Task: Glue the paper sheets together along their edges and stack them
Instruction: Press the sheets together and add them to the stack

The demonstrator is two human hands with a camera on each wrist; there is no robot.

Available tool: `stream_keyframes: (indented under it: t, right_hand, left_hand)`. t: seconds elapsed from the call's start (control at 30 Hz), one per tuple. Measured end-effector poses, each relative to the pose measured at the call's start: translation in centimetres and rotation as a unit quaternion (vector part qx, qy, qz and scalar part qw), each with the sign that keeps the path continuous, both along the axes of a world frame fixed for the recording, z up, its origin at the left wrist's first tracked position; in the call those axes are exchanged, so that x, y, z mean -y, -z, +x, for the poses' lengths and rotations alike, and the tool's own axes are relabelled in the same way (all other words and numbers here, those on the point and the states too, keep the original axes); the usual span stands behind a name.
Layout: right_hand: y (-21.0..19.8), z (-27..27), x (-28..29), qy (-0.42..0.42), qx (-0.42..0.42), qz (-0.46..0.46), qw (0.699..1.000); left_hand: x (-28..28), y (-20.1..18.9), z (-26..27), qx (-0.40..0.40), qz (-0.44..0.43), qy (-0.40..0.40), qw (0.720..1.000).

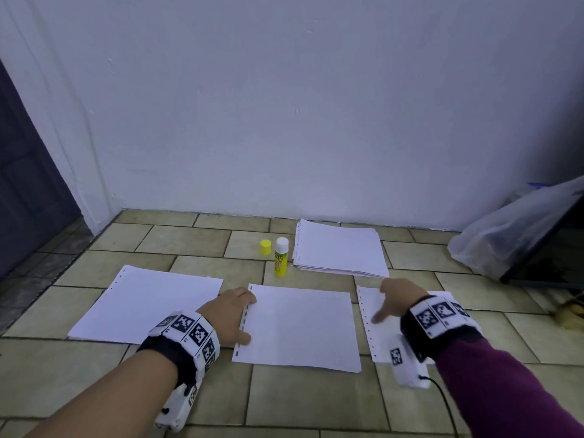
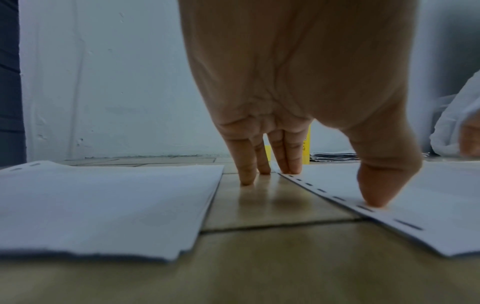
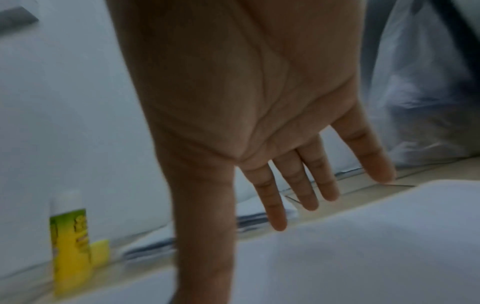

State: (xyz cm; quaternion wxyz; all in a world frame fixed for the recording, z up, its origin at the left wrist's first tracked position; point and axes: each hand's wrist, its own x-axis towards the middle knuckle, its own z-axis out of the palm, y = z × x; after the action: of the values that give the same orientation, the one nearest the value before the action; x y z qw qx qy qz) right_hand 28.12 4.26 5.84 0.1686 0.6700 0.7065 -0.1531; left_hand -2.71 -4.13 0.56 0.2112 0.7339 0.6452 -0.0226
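— On the floor, how far along are we?
— Early, I judge. 3 single sheets lie apart: left sheet, middle sheet, right sheet. The uncapped glue stick stands untouched beside the paper stack.
— Hands?
— Left hand flat, fingertips pressing the middle sheet's punched edge; right hand spread, holding nothing. Gluing remains.

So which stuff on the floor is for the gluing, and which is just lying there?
For the gluing:
glue stick
yellow cap
three paper sheets
paper pile

Just lying there:
plastic bag
dark board
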Motion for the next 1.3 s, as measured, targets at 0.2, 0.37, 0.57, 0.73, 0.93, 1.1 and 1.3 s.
stream_keyframes:
  t: [0.2, 0.37, 0.57, 0.73, 0.93, 1.1, 1.3]
  right_hand:
    - [2.3, 2.6, 2.6, 0.004, -0.018, 0.004, 1.000]
    - [2.2, 3.3, 2.7, 0.008, -0.068, 0.016, 0.998]
    - [1.2, 3.7, 2.4, 0.025, -0.059, 0.108, 0.992]
    - [-0.9, 3.5, 2.8, 0.056, 0.025, 0.202, 0.978]
    - [-2.4, 2.2, 3.2, 0.078, -0.022, 0.248, 0.965]
    - [-2.7, 0.4, 4.6, 0.039, -0.134, 0.301, 0.943]
    - [0.0, -7.4, 7.8, -0.085, -0.209, 0.166, 0.960]
  left_hand:
    - [0.1, -0.1, 0.2, -0.008, -0.008, -0.005, 1.000]
    - [0.2, -0.2, 0.2, -0.008, -0.012, -0.004, 1.000]
    - [0.5, -0.3, 0.3, -0.004, -0.013, 0.000, 1.000]
    - [0.9, -0.1, 0.5, -0.007, -0.017, 0.000, 1.000]
    - [1.2, 0.0, 0.3, 0.001, -0.020, 0.002, 1.000]
    - [1.1, 0.3, 0.2, -0.003, -0.019, 0.008, 1.000]
    - [0.9, 0.6, -0.2, 0.000, 0.003, 0.023, 1.000]
